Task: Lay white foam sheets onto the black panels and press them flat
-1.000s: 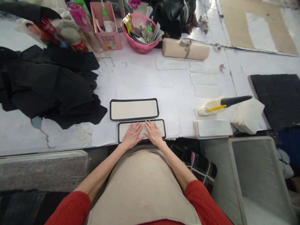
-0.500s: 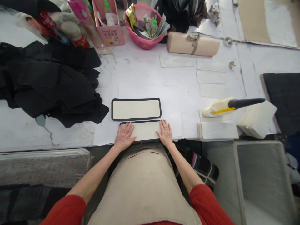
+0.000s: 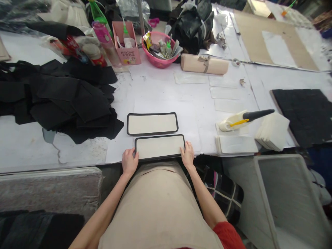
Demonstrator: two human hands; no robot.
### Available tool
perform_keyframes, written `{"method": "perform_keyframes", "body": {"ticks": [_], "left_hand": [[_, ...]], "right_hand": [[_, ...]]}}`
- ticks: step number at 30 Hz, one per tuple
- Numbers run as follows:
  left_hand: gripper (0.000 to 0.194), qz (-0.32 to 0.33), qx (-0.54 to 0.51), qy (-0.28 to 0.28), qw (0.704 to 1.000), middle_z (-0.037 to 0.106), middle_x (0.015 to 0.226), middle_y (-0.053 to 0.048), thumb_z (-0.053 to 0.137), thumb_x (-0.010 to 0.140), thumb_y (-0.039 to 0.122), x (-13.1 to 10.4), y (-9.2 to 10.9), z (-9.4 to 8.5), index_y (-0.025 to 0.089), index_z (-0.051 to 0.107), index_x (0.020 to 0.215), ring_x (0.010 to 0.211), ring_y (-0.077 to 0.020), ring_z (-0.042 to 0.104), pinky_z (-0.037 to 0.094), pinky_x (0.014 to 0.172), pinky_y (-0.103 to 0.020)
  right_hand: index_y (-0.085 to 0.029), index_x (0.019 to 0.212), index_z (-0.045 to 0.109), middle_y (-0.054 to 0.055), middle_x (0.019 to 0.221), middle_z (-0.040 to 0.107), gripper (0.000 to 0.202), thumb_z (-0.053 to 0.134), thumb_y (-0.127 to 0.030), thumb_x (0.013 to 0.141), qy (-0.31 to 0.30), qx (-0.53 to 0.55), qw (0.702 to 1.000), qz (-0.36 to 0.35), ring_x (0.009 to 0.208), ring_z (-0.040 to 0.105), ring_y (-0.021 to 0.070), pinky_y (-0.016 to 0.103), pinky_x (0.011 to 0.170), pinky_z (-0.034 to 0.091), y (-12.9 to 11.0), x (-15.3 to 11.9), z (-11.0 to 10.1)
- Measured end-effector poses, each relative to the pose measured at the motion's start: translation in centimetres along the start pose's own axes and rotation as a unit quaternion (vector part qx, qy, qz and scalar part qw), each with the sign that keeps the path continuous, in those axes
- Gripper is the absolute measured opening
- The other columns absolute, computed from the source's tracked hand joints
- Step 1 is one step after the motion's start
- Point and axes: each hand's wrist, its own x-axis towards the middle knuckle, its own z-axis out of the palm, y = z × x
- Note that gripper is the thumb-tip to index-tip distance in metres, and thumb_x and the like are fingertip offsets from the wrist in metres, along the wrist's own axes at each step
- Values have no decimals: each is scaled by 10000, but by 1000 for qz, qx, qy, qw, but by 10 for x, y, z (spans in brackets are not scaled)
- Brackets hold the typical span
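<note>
At panel (image 3: 159,146) ends, curled fingers (image 3: 129,154) gripping.

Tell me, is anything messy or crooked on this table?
Yes. The black fabric pieces lie in a jumbled heap at the left, and the near panel, held at its ends by the left hand and right hand, overhangs the table edge.
</note>
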Motion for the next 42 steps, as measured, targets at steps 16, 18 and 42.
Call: {"method": "perform_keyframes", "body": {"ticks": [16, 18, 42], "left_hand": [[498, -237, -337, -17, 911, 638, 771, -9, 788, 549, 481, 5, -8, 11, 151, 644, 893, 708, -166, 594, 506, 765, -362], [476, -254, -381, -28, 888, 647, 782, -10, 818, 519, 440, 2, -3, 6, 152, 637, 852, 715, -156, 598, 506, 763, -346], [257, -95, -150, 194, 965, 656, 915, -85, 608, 789, 358, 128, 28, -34, 166, 607, 959, 796, -216, 627, 506, 790, -401]], "right_hand": [[-190, 1222, 574, 87, 1251, 585, 330, 574, -367, 944, 39, 136, 984, 110, 1046, 612, 207, 419, 888, 538, -23, -11, -42], [-189, 1212, 578, 84, 1237, 591, 323, 576, -368, 943, 38, 159, 979, 121, 1031, 616, 203, 412, 876, 542, -21, -10, -44], [-152, 1063, 614, 99, 1003, 669, 361, 624, -258, 718, 38, 223, 973, 48, 768, 623, 181, 338, 782, 503, -71, 148, -18]]}}
